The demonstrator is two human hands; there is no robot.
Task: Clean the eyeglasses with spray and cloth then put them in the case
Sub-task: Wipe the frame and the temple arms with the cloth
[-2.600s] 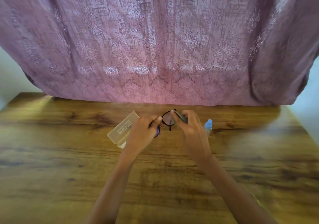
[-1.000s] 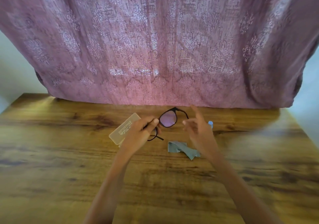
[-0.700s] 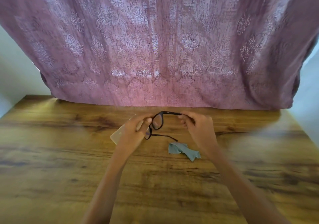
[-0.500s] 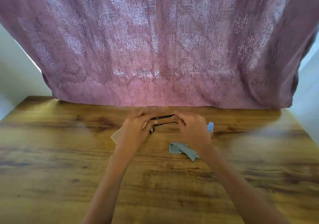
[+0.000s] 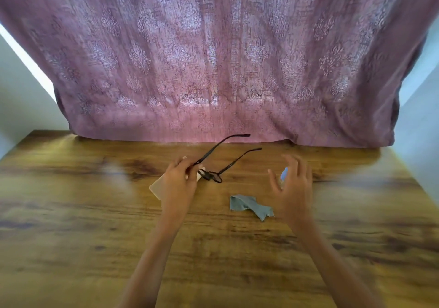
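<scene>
My left hand pinches the black eyeglasses by the frame near one hinge. Both arms of the glasses are unfolded and point away toward the curtain. The beige case lies on the table mostly hidden under my left hand. My right hand hovers with spread fingers just in front of the small spray bottle, whose blue cap shows between thumb and fingers; no contact is visible. The grey-blue cloth lies crumpled on the table between my hands.
A wooden table fills the lower view. A mauve patterned curtain hangs down to the table's far edge. Pale walls show at both sides.
My right hand let go of the glasses and moved right toward the spray bottle. The glasses' arms, folded half a second ago, now stand open in my left hand alone.
</scene>
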